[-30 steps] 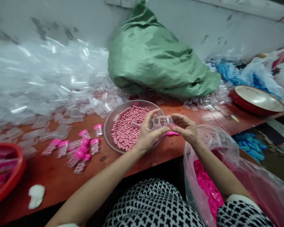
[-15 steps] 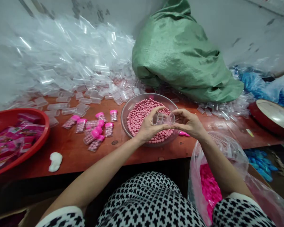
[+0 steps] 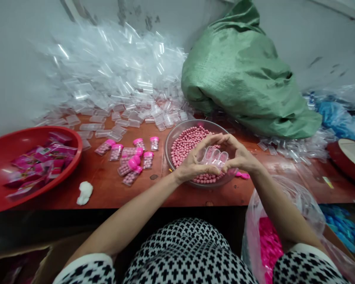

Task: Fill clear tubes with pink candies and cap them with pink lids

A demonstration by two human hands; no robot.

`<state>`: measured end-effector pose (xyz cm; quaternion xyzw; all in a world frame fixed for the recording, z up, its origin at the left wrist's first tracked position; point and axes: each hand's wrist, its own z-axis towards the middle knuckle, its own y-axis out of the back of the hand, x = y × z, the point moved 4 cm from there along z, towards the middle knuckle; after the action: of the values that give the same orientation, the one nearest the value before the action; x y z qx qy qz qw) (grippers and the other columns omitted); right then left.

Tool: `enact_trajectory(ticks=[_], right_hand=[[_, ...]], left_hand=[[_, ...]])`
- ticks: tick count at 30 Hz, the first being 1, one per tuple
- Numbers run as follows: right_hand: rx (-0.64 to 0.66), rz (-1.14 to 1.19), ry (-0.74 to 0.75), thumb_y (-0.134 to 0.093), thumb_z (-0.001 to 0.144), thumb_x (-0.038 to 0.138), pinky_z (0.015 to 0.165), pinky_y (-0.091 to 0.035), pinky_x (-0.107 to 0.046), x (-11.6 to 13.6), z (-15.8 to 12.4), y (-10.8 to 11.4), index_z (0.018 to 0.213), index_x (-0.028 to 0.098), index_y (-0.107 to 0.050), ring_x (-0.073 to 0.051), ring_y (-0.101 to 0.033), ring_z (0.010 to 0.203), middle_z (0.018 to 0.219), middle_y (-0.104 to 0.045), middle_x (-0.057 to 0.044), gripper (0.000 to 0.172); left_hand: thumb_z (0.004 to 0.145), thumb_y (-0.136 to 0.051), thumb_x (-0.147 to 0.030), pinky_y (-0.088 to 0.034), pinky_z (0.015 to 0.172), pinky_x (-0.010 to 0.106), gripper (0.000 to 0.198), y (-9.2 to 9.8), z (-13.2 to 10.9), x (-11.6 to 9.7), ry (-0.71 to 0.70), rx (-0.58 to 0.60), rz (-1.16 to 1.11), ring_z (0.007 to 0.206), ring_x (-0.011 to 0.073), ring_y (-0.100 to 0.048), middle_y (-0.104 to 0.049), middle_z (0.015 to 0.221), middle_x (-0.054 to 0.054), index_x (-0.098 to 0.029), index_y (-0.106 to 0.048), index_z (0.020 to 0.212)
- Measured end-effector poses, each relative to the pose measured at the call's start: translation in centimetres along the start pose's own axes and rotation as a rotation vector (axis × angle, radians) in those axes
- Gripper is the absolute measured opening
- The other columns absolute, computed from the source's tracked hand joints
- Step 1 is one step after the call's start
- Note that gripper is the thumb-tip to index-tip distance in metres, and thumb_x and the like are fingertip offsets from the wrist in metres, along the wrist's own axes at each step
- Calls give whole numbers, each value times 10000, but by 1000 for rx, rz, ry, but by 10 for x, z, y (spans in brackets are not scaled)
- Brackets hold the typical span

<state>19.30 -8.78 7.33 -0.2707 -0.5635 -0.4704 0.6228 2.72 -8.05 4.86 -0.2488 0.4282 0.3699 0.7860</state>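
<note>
Left hand (image 3: 195, 163) and right hand (image 3: 239, 157) meet over the bowl (image 3: 173, 138) of pink beads (image 3: 185, 146), both curled round a row of clear tubes (image 3: 213, 156) held between them, open ends up; filled tubes with pink caps (image 3: 130, 157) lie left of the bowl on the table (image 3: 106, 193); red basin (image 3: 17, 142) far left; white wad (image 3: 85, 192) near the edge; heap of empty tubes (image 3: 115, 83) behind; green sack (image 3: 245, 75) back right; bag of pink caps (image 3: 269, 244) under the right forearm.
</note>
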Motion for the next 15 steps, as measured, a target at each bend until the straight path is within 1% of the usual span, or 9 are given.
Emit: enact_trajectory(ticks=[2, 3, 4, 6, 9, 11, 12, 14, 15], right_hand=[[96, 16, -38, -948, 532, 539, 1109, -459, -435, 2, 4, -4, 1257, 290, -600, -278, -575, 1281, 1339, -613, -82, 841], [135, -15, -55, -931, 545, 571, 1138, -431, -451, 3, 6, -5, 1310, 293, -593, -290, -553, 1315, 1367, -605, -87, 881], [163, -70, -66, -915, 559, 593, 1157, -409, -466, 4, 8, -6, 1339, 295, -593, -300, -531, 1343, 1391, -596, -87, 895], [193, -212, -55, -899, 585, 601, 1155, -405, -481, 6, 14, -9, 1334, 298, -615, -310, -519, 1354, 1419, -584, -81, 856], [181, -367, 24, -881, 635, 583, 1046, -494, -447, 11, 25, -18, 1286, 268, -617, -287, -594, 1236, 1347, -620, -82, 770], [146, -440, 64, -840, 706, 571, 932, -548, -399, 10, 33, -21, 1282, 246, -564, -254, -644, 1121, 1256, -651, -84, 716], [126, -505, 72, -809, 748, 559, 898, -557, -385, 8, 36, -19, 1291, 238, -531, -245, -653, 1090, 1234, -653, -88, 690], [114, -746, 63, -758, 808, 515, 915, -546, -401, -1, 42, -11, 1320, 208, -479, -261, -641, 1117, 1258, -633, -125, 659], [143, -922, 37, -743, 822, 479, 947, -529, -422, -8, 45, -6, 1327, 180, -470, -283, -623, 1151, 1274, -620, -153, 647]], left_hand=[[706, -721, -760, -193, 1282, 524, 888, 2, 2, -2, -1, 42, -39, 1566, 358, -196, -320, 1665, 62, -310, -539, 1450], [738, -628, -820, -160, 1290, 510, 880, 3, 3, -3, 13, 39, -49, 1583, 349, -117, -220, 1702, 29, -320, -538, 1456], [767, -529, -863, -144, 1295, 495, 880, 5, 6, -2, 34, 22, -59, 1591, 336, -61, -135, 1720, -4, -330, -526, 1467], [816, -363, -890, -148, 1294, 479, 888, 8, 11, 0, 85, -40, -63, 1596, 308, -14, -49, 1727, -42, -342, -472, 1506], [901, -194, -828, -196, 1282, 473, 851, 11, 21, 4, 163, -166, -24, 1598, 281, -34, -55, 1728, -36, -324, -368, 1564], [954, -102, -750, -205, 1280, 444, 813, 15, 26, 7, 248, -244, 39, 1596, 258, -75, -112, 1723, -9, -287, -334, 1580], [972, -65, -710, -199, 1281, 424, 802, 18, 28, 10, 308, -275, 79, 1594, 245, -101, -148, 1718, 11, -262, -325, 1584], [999, -38, -648, -169, 1284, 387, 788, 29, 29, 15, 439, -324, 198, 1586, 223, -151, -224, 1699, 63, -200, -321, 1582], [1009, -53, -631, -149, 1286, 378, 779, 36, 28, 19, 504, -337, 283, 1583, 220, -164, -247, 1690, 88, -173, -331, 1575]])
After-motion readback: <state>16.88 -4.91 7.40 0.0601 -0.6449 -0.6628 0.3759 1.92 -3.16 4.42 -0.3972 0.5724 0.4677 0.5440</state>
